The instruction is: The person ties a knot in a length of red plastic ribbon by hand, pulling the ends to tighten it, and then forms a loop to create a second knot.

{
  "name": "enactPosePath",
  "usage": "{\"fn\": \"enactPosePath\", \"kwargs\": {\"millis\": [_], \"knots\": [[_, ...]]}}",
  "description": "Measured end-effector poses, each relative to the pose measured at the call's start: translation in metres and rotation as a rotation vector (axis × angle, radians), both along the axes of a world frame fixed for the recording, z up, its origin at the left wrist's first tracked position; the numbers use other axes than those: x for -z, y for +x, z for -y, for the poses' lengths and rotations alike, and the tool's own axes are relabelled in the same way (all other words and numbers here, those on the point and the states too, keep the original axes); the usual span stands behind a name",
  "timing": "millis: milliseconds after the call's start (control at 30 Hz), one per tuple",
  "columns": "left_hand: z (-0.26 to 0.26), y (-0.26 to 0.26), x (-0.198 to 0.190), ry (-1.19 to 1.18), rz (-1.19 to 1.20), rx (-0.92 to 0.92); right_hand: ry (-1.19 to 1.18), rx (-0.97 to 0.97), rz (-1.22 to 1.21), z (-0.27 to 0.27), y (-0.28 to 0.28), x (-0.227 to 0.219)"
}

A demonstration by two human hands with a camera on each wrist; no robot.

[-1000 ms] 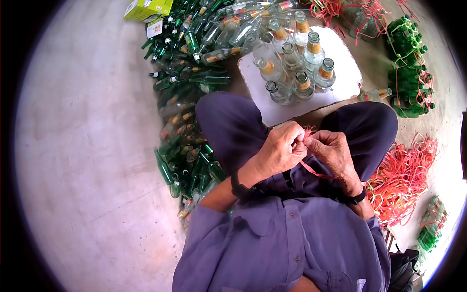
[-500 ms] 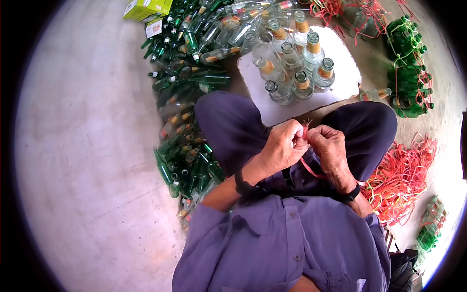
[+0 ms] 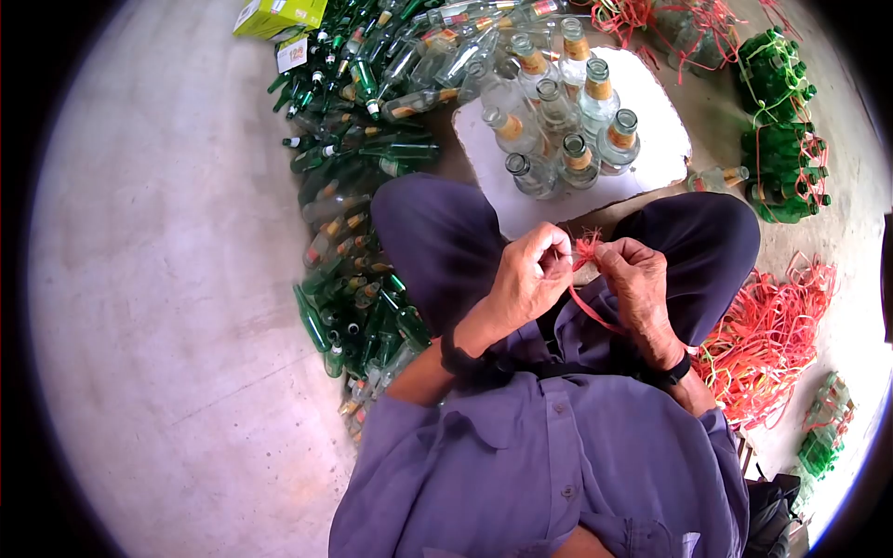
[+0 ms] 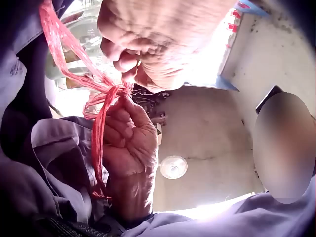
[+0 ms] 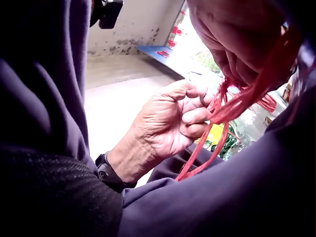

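Note:
In the head view, the left hand (image 3: pixel 532 279) has curled fingers and pinches thin strands of red plastic twine (image 3: pixel 586 249). Close on its right, the right hand (image 3: pixel 636 279) pinches the frayed, knotted part of this twine between thumb and fingers. One length hangs in a curve below both hands, over the lap. The left wrist view shows the left hand (image 4: pixel 163 44) above the knot (image 4: pixel 116 91) and the right hand (image 4: pixel 129 143) below. In the right wrist view, red strands (image 5: pixel 224 116) run between the left hand (image 5: pixel 170 118) and right hand (image 5: pixel 237 39).
Several clear bottles (image 3: pixel 558 112) stand on a white board (image 3: pixel 502 209) beyond the knees. Loose green and clear bottles (image 3: pixel 372 153) lie along the left. A heap of red twine (image 3: pixel 767 344) is at the right, with tied green bottles (image 3: pixel 786 172) farther up. A yellow-green box (image 3: pixel 279 17) is at top left.
The left hand has shifted slightly left and up, and the right hand slightly right. The gap between them has widened, showing more of the frayed red twine.

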State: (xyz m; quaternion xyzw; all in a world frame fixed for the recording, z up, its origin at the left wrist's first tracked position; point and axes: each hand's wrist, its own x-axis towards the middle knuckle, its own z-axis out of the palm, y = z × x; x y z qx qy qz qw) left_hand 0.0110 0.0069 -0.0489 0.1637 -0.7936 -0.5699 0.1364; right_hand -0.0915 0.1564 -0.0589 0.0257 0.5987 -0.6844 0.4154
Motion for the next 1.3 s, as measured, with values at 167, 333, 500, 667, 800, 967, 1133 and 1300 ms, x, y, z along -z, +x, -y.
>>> {"fn": "enactPosePath", "kwargs": {"millis": [167, 333, 500, 667, 800, 967, 1133, 1300], "knots": [[-0.004, -0.007, -0.027, -0.247, -0.115, 0.022, -0.01, 0.001, -0.04, 0.003, 0.0, -0.002], [-0.007, -0.009, -0.019, -0.444, -0.095, 0.043, -0.057, -0.019, 0.051, 0.0, -0.002, 0.001], [-0.009, -0.008, -0.016, -0.469, -0.107, 0.045, -0.142, -0.025, 0.105, -0.002, -0.002, 0.003], [-0.01, -0.011, -0.013, -0.437, -0.106, 0.017, -0.313, -0.024, 0.303, 0.001, 0.0, 0.007], [-0.008, -0.012, -0.003, -0.345, -0.076, -0.027, -0.312, -0.039, 0.331, 0.001, -0.001, 0.011], [-0.009, -0.015, -0.006, -0.247, -0.037, -0.031, -0.314, -0.049, 0.319, -0.001, -0.003, 0.011], [-0.012, -0.012, -0.013, -0.14, -0.05, -0.003, -0.253, -0.063, 0.334, -0.001, -0.003, 0.01], [-0.004, -0.007, -0.008, -0.105, 0.059, -0.031, -0.309, -0.071, 0.283, 0.0, 0.0, 0.009]]}}
